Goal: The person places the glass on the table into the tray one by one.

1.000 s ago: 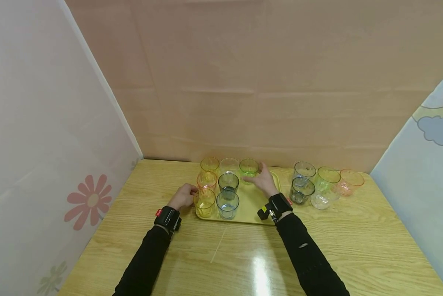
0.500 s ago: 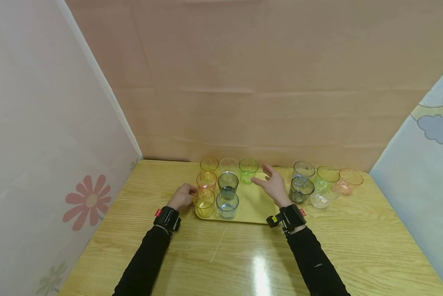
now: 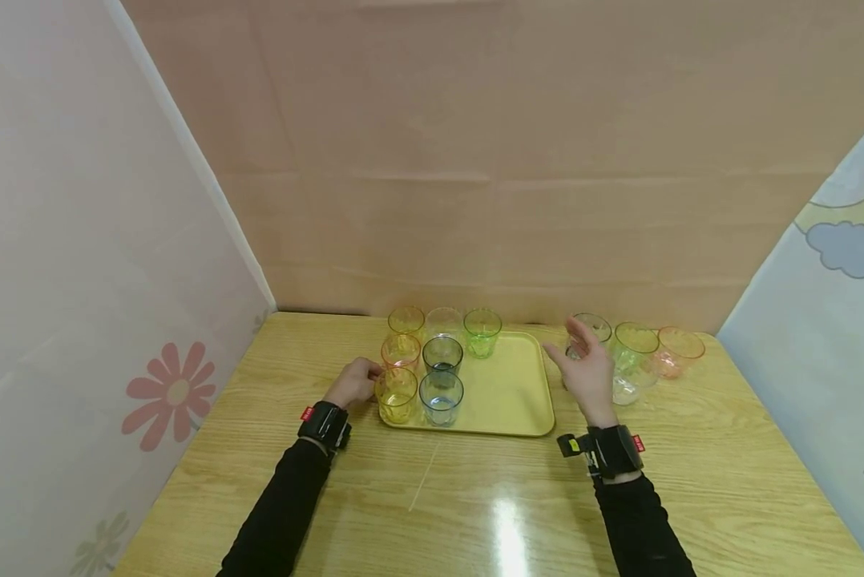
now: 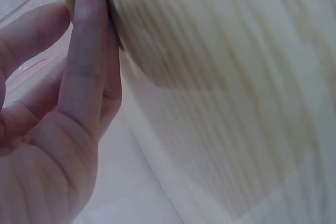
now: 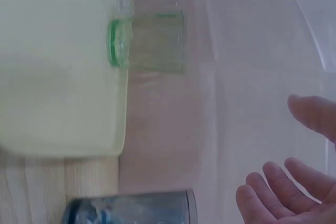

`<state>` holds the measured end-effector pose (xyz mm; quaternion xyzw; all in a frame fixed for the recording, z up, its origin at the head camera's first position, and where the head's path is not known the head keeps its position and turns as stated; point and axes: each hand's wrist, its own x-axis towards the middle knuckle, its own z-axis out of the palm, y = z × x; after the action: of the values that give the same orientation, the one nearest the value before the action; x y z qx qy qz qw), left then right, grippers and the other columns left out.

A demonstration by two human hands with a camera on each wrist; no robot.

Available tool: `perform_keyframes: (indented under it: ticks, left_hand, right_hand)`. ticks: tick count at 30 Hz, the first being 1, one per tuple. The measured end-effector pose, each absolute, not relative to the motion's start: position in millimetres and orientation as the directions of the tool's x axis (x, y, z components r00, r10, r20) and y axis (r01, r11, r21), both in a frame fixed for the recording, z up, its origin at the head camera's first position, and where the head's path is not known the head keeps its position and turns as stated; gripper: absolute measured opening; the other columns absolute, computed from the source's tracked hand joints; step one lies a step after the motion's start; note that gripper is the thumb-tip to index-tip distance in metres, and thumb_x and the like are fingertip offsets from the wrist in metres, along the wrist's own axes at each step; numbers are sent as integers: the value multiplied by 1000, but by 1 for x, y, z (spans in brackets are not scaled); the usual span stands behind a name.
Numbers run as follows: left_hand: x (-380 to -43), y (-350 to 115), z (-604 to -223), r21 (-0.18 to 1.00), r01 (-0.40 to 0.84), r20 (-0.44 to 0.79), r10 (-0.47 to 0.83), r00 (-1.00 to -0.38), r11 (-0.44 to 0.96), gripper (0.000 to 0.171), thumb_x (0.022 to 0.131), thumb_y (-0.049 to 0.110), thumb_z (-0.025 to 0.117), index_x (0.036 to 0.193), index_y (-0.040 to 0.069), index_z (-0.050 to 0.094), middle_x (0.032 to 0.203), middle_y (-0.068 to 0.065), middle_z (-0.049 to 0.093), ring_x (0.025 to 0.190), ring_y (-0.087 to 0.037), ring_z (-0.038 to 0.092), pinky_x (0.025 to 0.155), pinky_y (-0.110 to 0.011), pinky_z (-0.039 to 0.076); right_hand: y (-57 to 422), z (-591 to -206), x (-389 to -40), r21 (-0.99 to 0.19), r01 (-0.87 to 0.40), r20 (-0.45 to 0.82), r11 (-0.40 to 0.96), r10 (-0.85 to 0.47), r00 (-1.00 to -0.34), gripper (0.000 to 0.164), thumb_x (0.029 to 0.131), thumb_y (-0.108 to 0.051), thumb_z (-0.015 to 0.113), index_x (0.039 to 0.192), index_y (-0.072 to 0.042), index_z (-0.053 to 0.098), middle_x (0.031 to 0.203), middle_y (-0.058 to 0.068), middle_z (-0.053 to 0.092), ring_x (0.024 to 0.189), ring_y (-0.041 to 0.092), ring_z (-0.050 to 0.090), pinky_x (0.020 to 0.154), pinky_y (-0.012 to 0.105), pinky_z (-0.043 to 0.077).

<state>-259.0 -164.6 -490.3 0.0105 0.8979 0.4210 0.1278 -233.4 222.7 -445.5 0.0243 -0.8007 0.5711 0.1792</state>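
My left hand pinches the left rim of the yellow tray; in the left wrist view the thumb and fingers meet at the tray's edge. On the tray stand several tumblers: a green glass at the back, a dark grey glass, a yellow glass and a blue glass among them. My right hand holds nothing, its thumb and fingers spread. It is in front of the dark glasses right of the tray and partly hides them. A bluish-grey glass shows below it in the right wrist view.
Right of the tray, a yellow-green glass, a clear glass and a pink-orange glass stand close together on the wooden table. A brown paper-covered wall rises behind.
My right hand has let go of the green glass at the tray's back and moved right, off the tray, to the loose glasses. The left hand stays at the tray's rim.
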Motion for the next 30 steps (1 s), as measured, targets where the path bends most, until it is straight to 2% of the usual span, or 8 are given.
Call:
perform_keyframes:
  ticks: [5, 6, 8, 12, 13, 14, 19, 30]
  left_hand:
    - [-259, -165, -489, 752, -82, -221, 133, -966, 654, 21, 85, -3, 62, 104, -3, 72, 84, -10, 66, 74, -17, 58, 61, -26, 48]
    - [-259, -165, -489, 752, -81, -221, 134, -966, 654, 21, 85, -3, 62, 103, -3, 72, 83, -10, 66, 74, -17, 58, 60, -26, 48]
    - [-259, -165, -489, 750, -75, -216, 136, -967, 657, 20, 85, -3, 61, 102, -3, 72, 82, -10, 66, 72, -17, 58, 59, -26, 48]
    - [-259, -165, -489, 745, -65, -204, 134, -970, 664, 19, 84, -3, 61, 99, -2, 72, 80, -10, 65, 71, -18, 56, 59, -25, 45]
    - [-259, -165, -489, 739, -56, -196, 135, -971, 671, 19, 84, -3, 61, 99, -2, 72, 81, -9, 65, 71, -18, 55, 59, -25, 44]
    - [-259, -165, -489, 734, -50, -191, 136, -972, 678, 19, 84, -3, 61, 99, -2, 72, 81, -9, 65, 72, -18, 56, 60, -25, 44]
    - [-260, -164, -490, 708, -34, -178, 132, -975, 705, 19, 84, 0, 63, 100, -3, 73, 83, -10, 67, 77, -19, 58, 64, -26, 45]
    - [-260, -165, -491, 714, -31, -174, 135, -975, 700, 19, 85, 1, 64, 102, -3, 73, 84, -10, 67, 77, -19, 58, 63, -26, 45]
  right_hand:
    - [244, -455, -234, -870, -272, 402, 410, 271, -875, 58, 89, -18, 73, 141, -7, 51, 143, 20, 49, 134, 37, 43, 113, 45, 33]
    - [252, -464, -238, -861, -290, 430, 417, 293, -854, 58, 87, -20, 75, 140, -9, 53, 144, 18, 49, 123, 33, 53, 114, 44, 31]
    - [262, -472, -240, -851, -290, 457, 438, 343, -821, 57, 87, -25, 76, 138, -11, 55, 144, 17, 49, 125, 34, 52, 116, 47, 27]
    - [278, -464, -232, -835, -179, 436, 521, 426, -793, 59, 85, -27, 77, 136, -7, 56, 140, 22, 50, 121, 42, 50, 114, 55, 25]
    - [280, -456, -226, -830, -131, 416, 543, 445, -793, 59, 85, -25, 76, 136, -5, 55, 138, 25, 50, 131, 47, 40, 111, 58, 25]
    - [285, -456, -224, -824, -103, 409, 557, 459, -789, 59, 85, -23, 77, 136, -3, 54, 138, 25, 50, 130, 46, 40, 111, 58, 26]
    - [307, -450, -212, -846, -8, 316, 533, 489, -813, 64, 86, -20, 75, 141, 0, 49, 142, 27, 45, 131, 46, 39, 109, 57, 29]
    - [327, -461, -203, -866, 146, 30, 479, 340, -940, 100, 88, -35, 72, 157, -2, 8, 158, 28, 18, 143, 47, 22, 112, 59, 26]
